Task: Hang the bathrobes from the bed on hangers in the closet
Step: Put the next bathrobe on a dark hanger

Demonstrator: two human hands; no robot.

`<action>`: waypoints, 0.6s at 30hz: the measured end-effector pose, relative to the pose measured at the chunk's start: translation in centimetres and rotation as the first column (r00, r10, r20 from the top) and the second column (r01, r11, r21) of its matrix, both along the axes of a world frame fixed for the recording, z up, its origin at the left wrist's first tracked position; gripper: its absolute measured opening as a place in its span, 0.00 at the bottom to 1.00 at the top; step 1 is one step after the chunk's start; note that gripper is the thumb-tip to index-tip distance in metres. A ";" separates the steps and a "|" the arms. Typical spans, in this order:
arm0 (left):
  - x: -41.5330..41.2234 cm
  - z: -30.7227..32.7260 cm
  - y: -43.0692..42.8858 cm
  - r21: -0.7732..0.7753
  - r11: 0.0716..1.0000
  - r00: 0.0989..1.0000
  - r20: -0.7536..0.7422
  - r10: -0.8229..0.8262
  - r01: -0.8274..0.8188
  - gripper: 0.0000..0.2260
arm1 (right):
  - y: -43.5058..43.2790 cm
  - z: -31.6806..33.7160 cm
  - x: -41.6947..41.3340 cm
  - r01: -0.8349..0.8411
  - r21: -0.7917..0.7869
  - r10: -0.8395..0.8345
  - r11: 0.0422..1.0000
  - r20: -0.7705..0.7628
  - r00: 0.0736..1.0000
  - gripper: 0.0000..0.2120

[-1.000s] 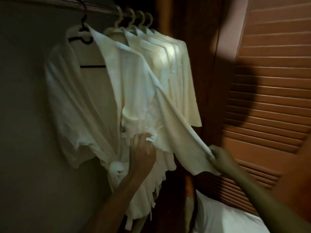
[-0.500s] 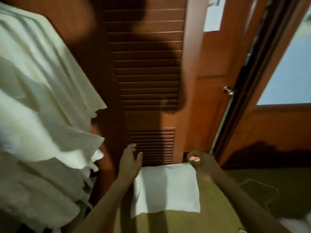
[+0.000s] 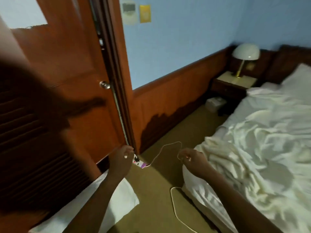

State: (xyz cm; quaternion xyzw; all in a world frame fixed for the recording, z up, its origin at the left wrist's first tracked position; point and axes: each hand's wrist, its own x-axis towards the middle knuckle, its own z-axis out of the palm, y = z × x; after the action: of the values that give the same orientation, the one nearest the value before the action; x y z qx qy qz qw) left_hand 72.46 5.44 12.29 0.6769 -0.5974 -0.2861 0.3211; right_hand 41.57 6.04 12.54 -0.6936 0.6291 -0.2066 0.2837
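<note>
The left hand (image 3: 121,159) and the right hand (image 3: 192,158) reach forward empty, fingers loosely curled around nothing. Cream bathrobes (image 3: 252,148) lie crumpled on the bed (image 3: 269,101), to the right of the hands. The yellow notice (image 3: 145,13) on the wall is too blurred to read.

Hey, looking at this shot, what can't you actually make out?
All head view.
White heap on the bed: robes blend with sheets, count unclear.
Closet interior: outside the frame.
Wall notices: blurred, unreadable.
Box near the nightstand: dim, contents unclear.
</note>
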 end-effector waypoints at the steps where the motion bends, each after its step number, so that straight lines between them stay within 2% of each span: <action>1: -1.9 0.0 -1.3 0.013 0.998 0.998 0.008 -0.058 0.058 0.06 | 0.2 0.1 -1.8 0.056 -0.002 -0.056 0.998 0.007 0.998 0.11; 4: -7.7 0.1 -4.5 -0.001 0.975 0.975 0.031 -0.222 0.222 0.09 | 1.1 0.4 -6.5 0.204 0.005 -0.204 0.979 0.010 0.979 0.12; 9: -16.9 -0.8 -9.6 0.070 0.896 0.895 0.055 -0.443 0.439 0.04 | 2.2 0.6 -13.5 0.453 0.045 -0.454 0.890 0.003 0.891 0.14; 13: -24.4 -1.1 -12.2 0.083 0.780 0.776 0.080 -0.625 0.620 0.04 | 3.4 0.5 -18.0 0.611 0.048 -0.613 0.790 0.029 0.790 0.14; 18: -33.1 -3.0 -12.8 0.114 0.627 0.630 0.020 -0.777 0.770 0.06 | 6.4 -1.8 -22.9 0.755 0.059 -0.756 0.654 -0.001 0.655 0.14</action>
State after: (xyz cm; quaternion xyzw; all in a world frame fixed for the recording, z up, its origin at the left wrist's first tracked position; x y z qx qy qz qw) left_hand 39.31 -7.33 9.28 0.3788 -0.8261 -0.4013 0.1145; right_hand 18.68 12.40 10.79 -0.3592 0.8623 -0.2969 0.1982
